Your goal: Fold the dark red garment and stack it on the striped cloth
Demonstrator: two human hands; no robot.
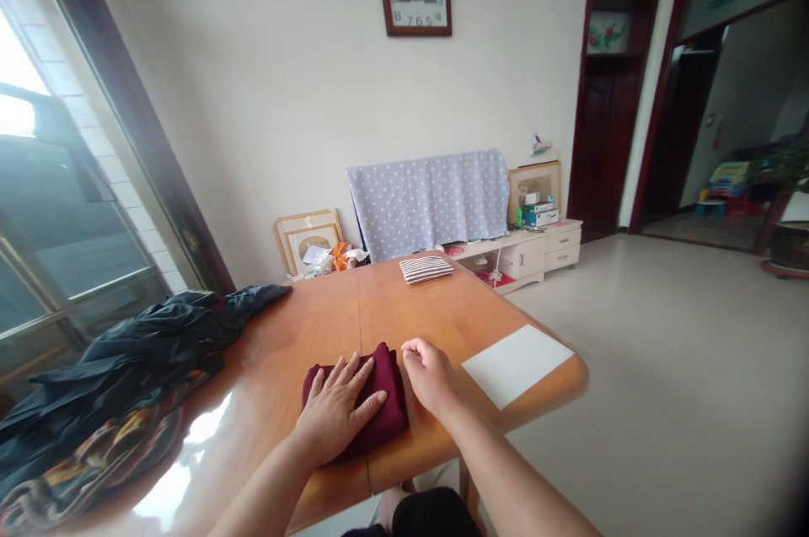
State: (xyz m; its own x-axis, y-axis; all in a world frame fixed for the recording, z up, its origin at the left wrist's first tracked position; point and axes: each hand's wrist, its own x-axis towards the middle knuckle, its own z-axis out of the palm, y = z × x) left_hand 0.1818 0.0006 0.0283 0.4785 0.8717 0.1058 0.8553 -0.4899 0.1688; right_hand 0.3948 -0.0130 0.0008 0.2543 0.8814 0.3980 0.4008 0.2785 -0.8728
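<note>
A dark red folded cloth [387,402] lies on the wooden table [329,314] close to its near edge; its exact kind of garment cannot be made out. My left hand [338,409] rests flat on top of it, fingers spread. Just right of the cloth, my right hand [430,373] hovers at or near the tabletop with its fingers curled together. Whether anything sits inside those curled fingers is hidden.
Dark clothes [139,360] are heaped along the table's left side. A striped folded cloth [425,269] lies at the far end, and a white sheet [518,364] at the right edge. Beyond stands a low white cabinet [531,259].
</note>
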